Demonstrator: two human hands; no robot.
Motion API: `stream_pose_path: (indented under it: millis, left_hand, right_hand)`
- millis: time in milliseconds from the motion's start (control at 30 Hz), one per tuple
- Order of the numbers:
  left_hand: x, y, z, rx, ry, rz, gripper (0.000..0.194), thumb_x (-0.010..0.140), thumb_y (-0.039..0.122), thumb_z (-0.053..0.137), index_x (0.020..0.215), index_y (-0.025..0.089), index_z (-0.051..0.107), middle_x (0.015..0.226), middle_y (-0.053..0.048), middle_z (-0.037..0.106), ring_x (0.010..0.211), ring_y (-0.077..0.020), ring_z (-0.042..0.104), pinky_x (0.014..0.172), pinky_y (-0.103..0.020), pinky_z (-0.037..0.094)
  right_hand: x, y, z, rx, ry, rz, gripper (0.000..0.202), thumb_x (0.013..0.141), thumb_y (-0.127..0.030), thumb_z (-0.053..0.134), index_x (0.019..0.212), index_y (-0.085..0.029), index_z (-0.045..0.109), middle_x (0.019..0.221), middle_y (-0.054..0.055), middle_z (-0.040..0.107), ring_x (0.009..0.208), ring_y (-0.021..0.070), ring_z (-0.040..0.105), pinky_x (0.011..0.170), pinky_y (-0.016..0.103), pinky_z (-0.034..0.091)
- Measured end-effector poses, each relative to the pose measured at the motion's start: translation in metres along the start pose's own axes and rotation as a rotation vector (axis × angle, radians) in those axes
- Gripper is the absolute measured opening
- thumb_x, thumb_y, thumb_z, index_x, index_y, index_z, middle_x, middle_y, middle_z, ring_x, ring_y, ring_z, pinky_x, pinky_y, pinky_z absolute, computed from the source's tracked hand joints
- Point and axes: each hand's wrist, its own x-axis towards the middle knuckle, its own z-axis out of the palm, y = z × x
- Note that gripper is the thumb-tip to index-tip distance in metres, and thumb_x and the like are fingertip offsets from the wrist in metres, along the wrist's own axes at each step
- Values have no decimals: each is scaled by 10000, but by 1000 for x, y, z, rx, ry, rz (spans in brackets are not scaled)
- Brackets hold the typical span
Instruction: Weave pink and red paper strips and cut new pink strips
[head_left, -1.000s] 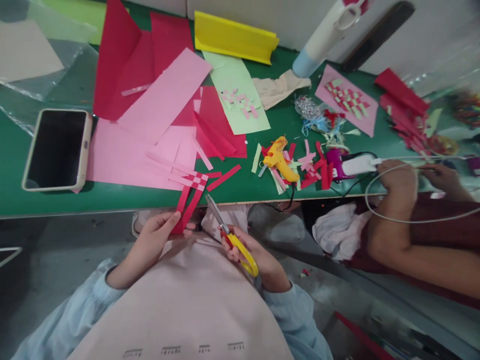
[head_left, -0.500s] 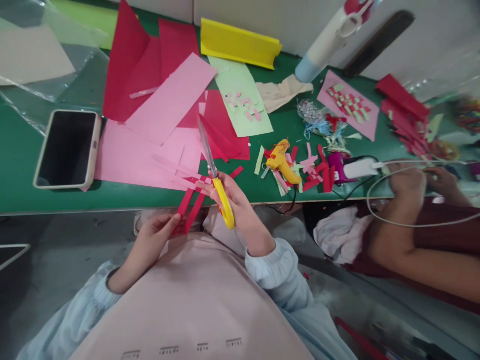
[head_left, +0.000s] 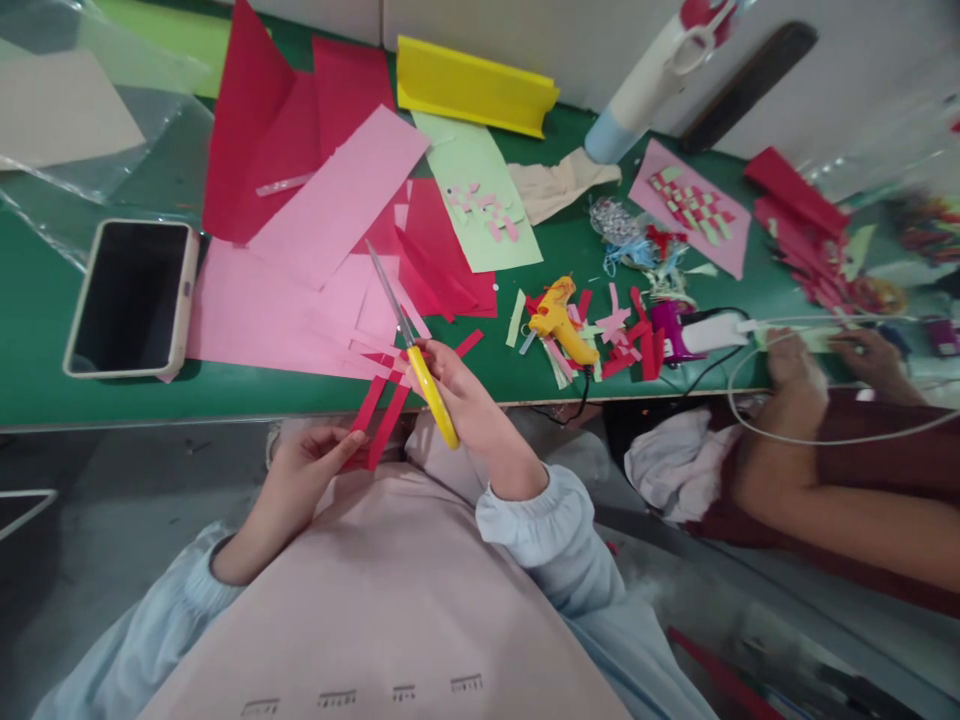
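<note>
My left hand pinches the lower ends of red paper strips between thumb and fingers, just off the table's front edge. The strips cross pink ones in a small woven lattice. My right hand is closed around yellow-handled scissors, their blades pointing up and away to the left over a pink sheet. The fingertips of that hand are close to the lattice's upper part; whether they also hold it is partly hidden. A loose red strip end sticks out to the right beyond my right hand.
A phone lies left. Red sheets and a folded yellow sheet are at the back. Right of my hands are a yellow glue gun, paper scraps and a white cable. Another person's forearm rests at the right.
The scissors in my right hand have tilted further left, their tips shifting left. My left hand still holds the strips. At right, the other person's hands have moved over a pale green strip.
</note>
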Motion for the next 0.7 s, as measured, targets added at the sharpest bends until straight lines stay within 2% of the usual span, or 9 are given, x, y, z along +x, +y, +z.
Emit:
stream_pose_path:
  millis: [167, 367, 533, 700]
  left_hand:
    - [-2, 3, -1, 8, 3, -36, 481, 486, 625, 881, 697, 203, 788, 739, -66, 803, 696, -232, 730, 742, -341, 593]
    - [-1, 12, -2, 94, -20, 8, 477, 469, 639, 864, 646, 206, 771, 679, -67, 784, 639, -233, 693, 665, -336, 564]
    - [3, 13, -2, 149, -39, 83, 489, 566, 682, 801, 682, 207, 800, 699, -75, 785, 618, -221, 660, 608, -319, 526]
    - [5, 11, -2, 134, -21, 106, 485, 579, 679, 813, 626, 197, 778, 614, -55, 733, 572, -184, 606, 568, -287, 484]
  right_hand:
    - [0, -1, -1, -19, -8, 5, 357, 908, -350, 633, 1241, -257, 547, 1303, 55, 602, 1209, 193, 615, 1145, 384, 468]
    - [0, 0, 0, -32, -10, 13, 346, 922, -340, 627, 1245, -258, 534, 1253, 41, 621, 1149, 171, 632, 1121, 361, 488]
    - [0, -1, 0, -23, -9, 15, 346, 924, -348, 632, 1247, -265, 539, 1296, 43, 616, 1186, 172, 620, 1122, 345, 485]
    - [1, 1, -1, -31, 1, 12, 373, 913, -353, 631, 1264, -257, 547, 1323, 52, 601, 1228, 185, 601, 1145, 366, 470]
